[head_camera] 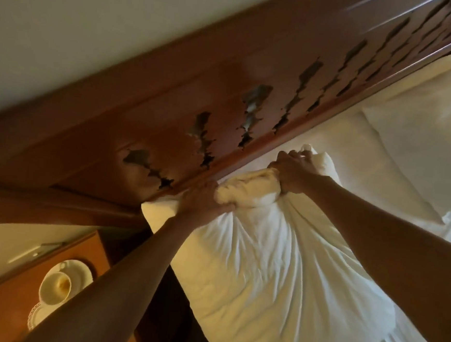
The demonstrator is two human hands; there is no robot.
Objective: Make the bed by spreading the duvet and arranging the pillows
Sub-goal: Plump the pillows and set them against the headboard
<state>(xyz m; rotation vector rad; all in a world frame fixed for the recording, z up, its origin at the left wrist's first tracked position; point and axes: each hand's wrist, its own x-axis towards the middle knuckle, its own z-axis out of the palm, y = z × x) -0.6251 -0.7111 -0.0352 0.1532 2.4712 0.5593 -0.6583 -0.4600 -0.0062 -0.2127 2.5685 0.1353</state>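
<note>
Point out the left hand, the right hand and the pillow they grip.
left hand (pixel 206 200): head view, back of the hand.
right hand (pixel 293 173): head view, back of the hand.
pillow (pixel 278 269): head view, creased middle of its white cover.

The left hand (pixel 205 201) appears to bury its fingertips in the bunched pillow (pixel 278 269). The far pillow (pixel 424 127) runs off the right edge, where the headboard (pixel 376 56) blurs.

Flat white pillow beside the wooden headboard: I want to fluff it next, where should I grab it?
Probably by the long edge of the flat white pillow that faces the bunched white bedding, reaching across from that side: it lies flat, that edge is free, and the carved brown wooden headboard blocks the far side. Left hand and right hand both grip the bedding.
</note>
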